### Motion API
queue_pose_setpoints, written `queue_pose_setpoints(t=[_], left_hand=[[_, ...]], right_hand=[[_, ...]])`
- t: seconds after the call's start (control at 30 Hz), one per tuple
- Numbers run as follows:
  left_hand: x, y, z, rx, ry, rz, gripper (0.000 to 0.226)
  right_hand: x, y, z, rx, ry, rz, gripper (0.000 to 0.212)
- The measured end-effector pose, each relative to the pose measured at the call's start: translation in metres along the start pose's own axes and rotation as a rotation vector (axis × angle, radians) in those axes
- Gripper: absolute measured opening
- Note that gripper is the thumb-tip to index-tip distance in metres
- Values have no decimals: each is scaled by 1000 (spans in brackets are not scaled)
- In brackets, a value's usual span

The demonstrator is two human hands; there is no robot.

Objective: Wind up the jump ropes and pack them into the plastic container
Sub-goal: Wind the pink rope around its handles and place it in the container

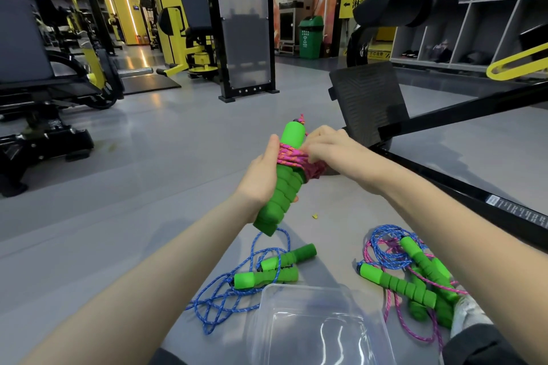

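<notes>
Plastic container (296,286) is set open on floor (148,187), near edge cut off by frame. Loose ropes (415,272) are left beside it, unwound. Pink rope (292,157) is wound round green handles (281,187), which are clamped in left hand (262,175) as core. Right hand (329,147) is pinched on the wraps, prob. tucking the end. Fingertips hidden.

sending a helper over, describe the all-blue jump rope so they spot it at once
Find the clear plastic container on the grey floor. Just left of it lies the blue jump rope, unwound, with green foam handles. The tangle right of the container mixes pink and blue cords; this one is blue only.
</notes>
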State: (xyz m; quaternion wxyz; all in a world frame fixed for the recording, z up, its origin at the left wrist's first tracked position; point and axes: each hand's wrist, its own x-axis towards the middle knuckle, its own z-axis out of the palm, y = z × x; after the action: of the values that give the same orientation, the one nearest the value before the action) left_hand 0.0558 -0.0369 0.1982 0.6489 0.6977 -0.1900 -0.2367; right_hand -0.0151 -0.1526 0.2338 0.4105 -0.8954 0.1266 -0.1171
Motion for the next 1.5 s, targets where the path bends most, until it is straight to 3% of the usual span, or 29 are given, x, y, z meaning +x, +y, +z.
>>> queue_pose_setpoints(t=[0.07, 0.13, 0.27, 0.43, 0.63, 1.07, 1.27, 1.5], left_hand=[[1, 5, -1, -106, -19, -37, 61], [1, 8, -1, -179, -40, -50, 66], [-1, 12, 1, -169, -49, -30, 67], [-8, 14, 5, -93, -45, 12, 63], [-6, 18, 4, -54, 1, 91, 56], [-5, 13, 2, 89, -86, 67, 62], [-2, 15, 1, 43, -46, 112, 55], [-1, 8, -3, 102, -22, 118, 52]], right_hand=[[-1, 2, -4, 85, 26, -132, 18], [-2, 4, -10, 121, 43, -234, 32], [-4, 2, -11, -89, 79, -355, 39], [-1, 7, 4, -251, 319, -455, 29], [2, 7, 7, -326, 393, -454, 15], [-4, 0, -16, -420, -19, -154, 16], [-4, 1, -3, -528, 178, -297, 14], [1, 7, 4, -658, 185, -343, 15]])
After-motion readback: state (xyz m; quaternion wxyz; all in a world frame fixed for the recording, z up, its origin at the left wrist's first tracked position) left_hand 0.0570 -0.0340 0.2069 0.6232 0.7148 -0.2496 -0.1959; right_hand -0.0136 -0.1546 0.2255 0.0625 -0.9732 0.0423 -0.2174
